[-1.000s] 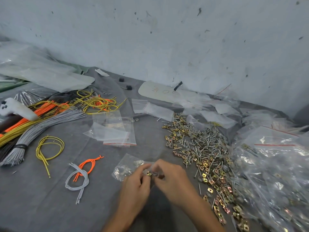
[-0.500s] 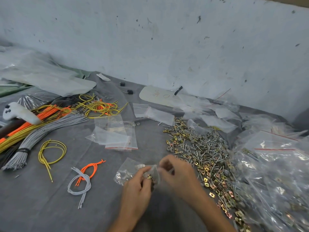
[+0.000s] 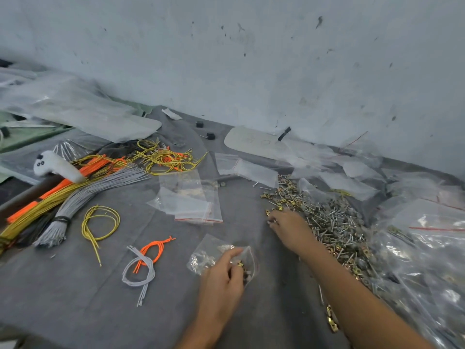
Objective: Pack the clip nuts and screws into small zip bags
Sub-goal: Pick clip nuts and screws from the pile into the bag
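Bag (image 3: 206, 254) now in left hand (image 3: 222, 280) only

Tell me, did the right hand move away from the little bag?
Yes. The right hand left the small zip bag and reached forward and rightward to the pile of screws and clip nuts.

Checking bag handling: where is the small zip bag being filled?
In the head view the small zip bag lies bottom centre on the grey cloth, held at its mouth by the left hand, right of the orange and grey wire loops.

Dim, flat light; soft, warped edges
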A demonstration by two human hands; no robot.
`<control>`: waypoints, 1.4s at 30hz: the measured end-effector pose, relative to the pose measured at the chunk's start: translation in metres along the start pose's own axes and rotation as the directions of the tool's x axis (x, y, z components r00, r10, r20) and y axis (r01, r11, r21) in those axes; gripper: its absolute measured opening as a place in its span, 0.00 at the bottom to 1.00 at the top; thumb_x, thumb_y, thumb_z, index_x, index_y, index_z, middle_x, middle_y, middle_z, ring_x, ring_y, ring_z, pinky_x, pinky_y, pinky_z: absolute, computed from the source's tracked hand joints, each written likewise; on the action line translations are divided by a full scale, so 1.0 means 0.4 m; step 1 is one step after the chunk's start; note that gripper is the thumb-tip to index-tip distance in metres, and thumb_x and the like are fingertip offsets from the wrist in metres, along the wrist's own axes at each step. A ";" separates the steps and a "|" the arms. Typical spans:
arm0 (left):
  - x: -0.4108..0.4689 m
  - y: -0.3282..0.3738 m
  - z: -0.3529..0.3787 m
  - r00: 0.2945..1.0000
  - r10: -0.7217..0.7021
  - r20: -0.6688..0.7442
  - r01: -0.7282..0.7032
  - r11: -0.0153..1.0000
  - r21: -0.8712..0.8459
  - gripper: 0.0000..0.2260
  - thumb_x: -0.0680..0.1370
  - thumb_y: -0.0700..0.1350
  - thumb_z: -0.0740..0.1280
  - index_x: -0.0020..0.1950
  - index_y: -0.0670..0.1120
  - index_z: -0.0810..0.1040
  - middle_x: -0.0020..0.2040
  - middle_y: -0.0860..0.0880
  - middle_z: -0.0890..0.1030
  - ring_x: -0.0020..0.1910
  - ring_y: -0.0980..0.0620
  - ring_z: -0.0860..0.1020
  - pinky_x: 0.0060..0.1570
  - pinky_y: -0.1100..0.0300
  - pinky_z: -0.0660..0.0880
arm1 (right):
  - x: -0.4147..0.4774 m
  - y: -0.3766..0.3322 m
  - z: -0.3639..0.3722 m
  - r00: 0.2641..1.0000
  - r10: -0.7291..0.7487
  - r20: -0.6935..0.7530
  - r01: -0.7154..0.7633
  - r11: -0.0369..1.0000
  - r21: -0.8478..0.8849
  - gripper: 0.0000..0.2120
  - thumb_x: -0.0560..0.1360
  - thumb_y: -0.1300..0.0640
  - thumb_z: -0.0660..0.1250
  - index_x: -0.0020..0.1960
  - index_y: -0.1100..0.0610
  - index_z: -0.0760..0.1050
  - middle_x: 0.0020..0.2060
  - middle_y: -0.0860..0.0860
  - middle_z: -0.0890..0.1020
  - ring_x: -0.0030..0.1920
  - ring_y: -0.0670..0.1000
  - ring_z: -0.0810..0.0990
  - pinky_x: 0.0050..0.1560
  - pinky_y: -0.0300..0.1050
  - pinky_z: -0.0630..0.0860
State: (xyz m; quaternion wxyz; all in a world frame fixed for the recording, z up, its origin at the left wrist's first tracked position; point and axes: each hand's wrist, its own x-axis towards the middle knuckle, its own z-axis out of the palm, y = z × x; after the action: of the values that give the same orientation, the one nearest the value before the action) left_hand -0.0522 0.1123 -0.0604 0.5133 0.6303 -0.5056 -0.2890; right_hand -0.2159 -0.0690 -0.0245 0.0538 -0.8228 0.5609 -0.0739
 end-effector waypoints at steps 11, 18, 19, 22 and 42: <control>-0.006 0.016 -0.003 1.000 0.008 -0.019 -0.007 0.998 0.056 0.19 0.72 0.48 0.58 0.52 0.72 0.76 0.32 0.63 0.79 0.35 0.61 0.77 0.41 0.64 0.74 | -0.252 -0.100 -0.077 0.995 -0.019 -0.095 0.061 0.884 0.463 0.04 0.76 0.53 0.72 0.45 0.46 0.79 0.40 0.41 0.81 0.42 0.40 0.79 0.42 0.33 0.74; -0.020 0.024 -0.004 0.999 0.034 0.003 -0.034 0.993 0.117 0.21 0.73 0.49 0.58 0.64 0.54 0.80 0.32 0.57 0.79 0.42 0.49 0.80 0.45 0.56 0.74 | -0.335 -0.175 -0.026 0.978 -0.131 -0.161 0.182 0.916 0.357 0.05 0.78 0.54 0.69 0.53 0.50 0.81 0.45 0.45 0.78 0.44 0.45 0.78 0.51 0.44 0.74; -0.022 0.022 -0.004 0.999 0.041 0.003 -0.041 0.990 0.132 0.22 0.73 0.50 0.58 0.65 0.54 0.80 0.35 0.55 0.81 0.44 0.48 0.81 0.45 0.57 0.73 | -0.329 -0.183 -0.022 0.977 -0.149 -0.155 0.193 0.926 0.324 0.06 0.79 0.54 0.67 0.55 0.50 0.81 0.47 0.47 0.78 0.47 0.48 0.78 0.53 0.45 0.74; -0.025 0.020 -0.005 0.998 0.065 0.016 -0.067 0.982 0.174 0.23 0.74 0.50 0.57 0.67 0.56 0.78 0.44 0.52 0.85 0.48 0.49 0.81 0.45 0.61 0.70 | -0.320 -0.202 -0.015 0.969 -0.188 -0.163 0.228 0.934 0.274 0.08 0.80 0.55 0.64 0.56 0.51 0.80 0.48 0.48 0.77 0.51 0.51 0.77 0.52 0.45 0.72; -0.043 0.033 -0.001 0.977 0.148 -0.151 -0.124 0.980 0.157 0.23 0.80 0.42 0.65 0.74 0.56 0.71 0.31 0.54 0.76 0.34 0.49 0.78 0.34 0.61 0.65 | -0.344 -0.241 -0.023 0.989 0.148 -0.012 -0.083 0.618 0.782 0.08 0.75 0.55 0.69 0.53 0.47 0.81 0.45 0.42 0.85 0.47 0.39 0.83 0.55 0.42 0.79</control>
State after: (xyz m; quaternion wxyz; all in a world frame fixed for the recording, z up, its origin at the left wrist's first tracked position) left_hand -0.0619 0.1289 -0.0505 0.5236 0.6516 -0.5243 -0.1628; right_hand -0.1790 0.0943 -0.0073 0.3879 -0.6773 0.5269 -0.3364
